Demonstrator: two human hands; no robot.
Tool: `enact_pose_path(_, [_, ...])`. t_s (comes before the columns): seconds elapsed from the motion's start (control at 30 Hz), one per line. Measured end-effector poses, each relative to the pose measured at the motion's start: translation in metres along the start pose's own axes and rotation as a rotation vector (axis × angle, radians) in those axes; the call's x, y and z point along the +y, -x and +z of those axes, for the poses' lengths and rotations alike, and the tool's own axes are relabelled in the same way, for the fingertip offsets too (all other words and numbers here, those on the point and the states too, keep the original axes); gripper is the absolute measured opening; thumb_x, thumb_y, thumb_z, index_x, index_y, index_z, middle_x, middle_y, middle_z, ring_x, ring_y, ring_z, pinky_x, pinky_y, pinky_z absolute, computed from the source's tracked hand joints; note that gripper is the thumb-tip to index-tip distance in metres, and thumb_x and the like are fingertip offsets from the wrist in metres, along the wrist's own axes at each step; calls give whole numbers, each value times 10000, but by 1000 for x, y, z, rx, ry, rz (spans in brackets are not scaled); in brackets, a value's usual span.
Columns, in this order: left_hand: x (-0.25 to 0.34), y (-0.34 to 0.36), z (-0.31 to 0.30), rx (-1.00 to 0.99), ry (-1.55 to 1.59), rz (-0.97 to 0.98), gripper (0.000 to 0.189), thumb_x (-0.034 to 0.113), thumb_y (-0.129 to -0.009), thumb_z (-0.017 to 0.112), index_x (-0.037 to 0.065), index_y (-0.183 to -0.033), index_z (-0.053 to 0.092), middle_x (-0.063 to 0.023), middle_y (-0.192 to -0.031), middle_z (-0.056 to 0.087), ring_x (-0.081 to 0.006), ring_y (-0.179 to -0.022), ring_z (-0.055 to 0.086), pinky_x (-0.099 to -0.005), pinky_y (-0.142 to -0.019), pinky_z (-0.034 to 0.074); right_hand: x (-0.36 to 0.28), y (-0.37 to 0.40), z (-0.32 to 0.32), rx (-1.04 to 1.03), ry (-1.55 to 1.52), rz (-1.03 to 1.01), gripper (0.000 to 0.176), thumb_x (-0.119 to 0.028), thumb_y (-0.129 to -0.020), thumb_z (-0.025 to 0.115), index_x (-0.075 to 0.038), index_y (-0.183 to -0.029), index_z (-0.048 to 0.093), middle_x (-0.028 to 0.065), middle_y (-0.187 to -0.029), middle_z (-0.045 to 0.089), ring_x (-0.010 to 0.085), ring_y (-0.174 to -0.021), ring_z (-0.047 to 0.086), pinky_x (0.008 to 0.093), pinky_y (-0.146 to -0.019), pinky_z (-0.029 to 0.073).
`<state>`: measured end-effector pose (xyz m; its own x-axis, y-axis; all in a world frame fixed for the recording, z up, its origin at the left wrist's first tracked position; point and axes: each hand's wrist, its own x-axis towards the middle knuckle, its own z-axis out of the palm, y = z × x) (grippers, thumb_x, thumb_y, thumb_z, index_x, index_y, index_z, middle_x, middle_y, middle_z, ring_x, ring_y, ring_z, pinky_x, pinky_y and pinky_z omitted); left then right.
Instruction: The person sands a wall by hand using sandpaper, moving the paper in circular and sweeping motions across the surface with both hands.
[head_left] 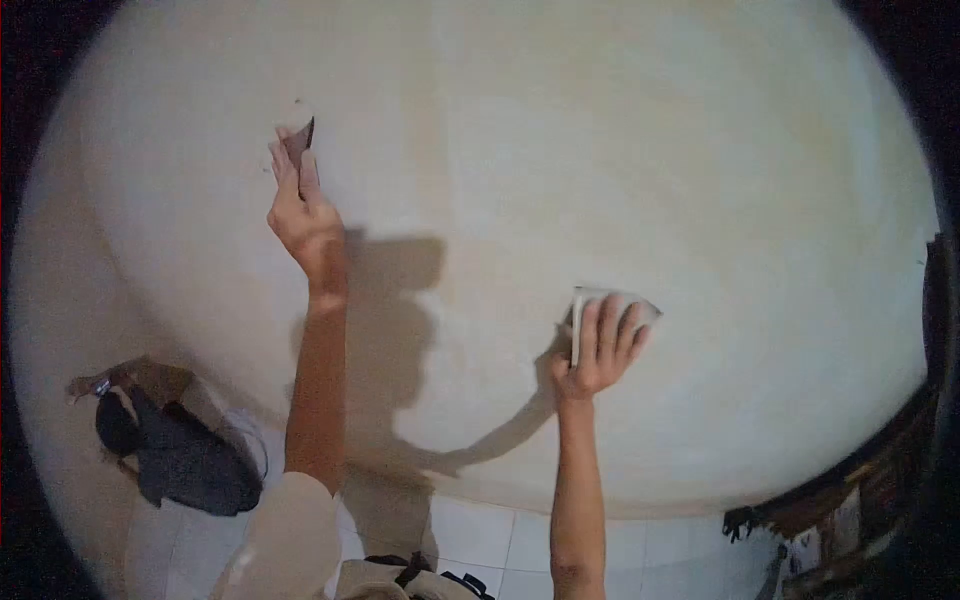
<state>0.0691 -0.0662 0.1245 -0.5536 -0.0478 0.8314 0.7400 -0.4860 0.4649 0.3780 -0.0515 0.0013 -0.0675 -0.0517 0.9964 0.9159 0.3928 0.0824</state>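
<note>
Two sheets: the pale sheet [581,318] could skid or crease if I press unevenly against the wall [700,200]; the dark sheet [299,143] could drop if I pinch too loosely.
My left hand [305,215]: thumb and fingers pinch the dark sheet, nearer the wall's left edge.
My right hand [597,365]: fingers spread nearly flat over the pale sheet, nearer the bottom edge.

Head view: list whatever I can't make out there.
Head view:
Far side of the sheet: turned away; the right hand covers much of the front.
Lower end of the dark piece: hidden by the left hand.
Whether the other person holds anything: too small and blurred.
Clutter, lower right: too dark, cut off.
</note>
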Motion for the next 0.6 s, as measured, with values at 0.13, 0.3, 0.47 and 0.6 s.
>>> enact_pose_path(0.13, [74, 15, 34, -82, 190, 136, 423, -81, -856, 465, -16, -1268, 535, -187, -1309, 534, -349, -1259, 468, -400, -1059, 360, -4, -7, -4, -39, -22, 19, 582, -461, -977, 274, -57, -1162, 649, 151, -1294, 565, 395, -1299, 416, 542, -1114, 195])
enact_pose_path(0.3, [117, 35, 35, -566, -11, 738, 510, -88, -763, 468, 43, -1246, 570, -147, -1322, 534, -328, -1259, 473, -462, -1049, 387, -5, -11, -10, -25, 25, 41, 471, -353, -945, 315, -119, -1135, 677, 80, -1232, 620, 326, -1252, 485, 513, -1122, 219])
enact_pose_path(0.47, [88, 12, 18, -473, 328, 307, 488, -28, -817, 470, 24, -1298, 531, -138, -1287, 572, -273, -1227, 518, -428, -1035, 406, 4, -11, -16, -14, -34, 36, 479, -386, -966, 338, -86, -1149, 663, 111, -1269, 591, 370, -1274, 455, 522, -1114, 211])
enact_pose_path(0.6, [87, -3, -1, -120, 30, -57, 370, 80, -961, 445, -21, -1313, 498, -132, -1254, 599, -263, -1148, 573, -366, -993, 421, 8, -14, -30, -41, -14, 73, 384, -227, -873, 455, -155, -1203, 636, 47, -1290, 587, 304, -1250, 494, 498, -1094, 256])
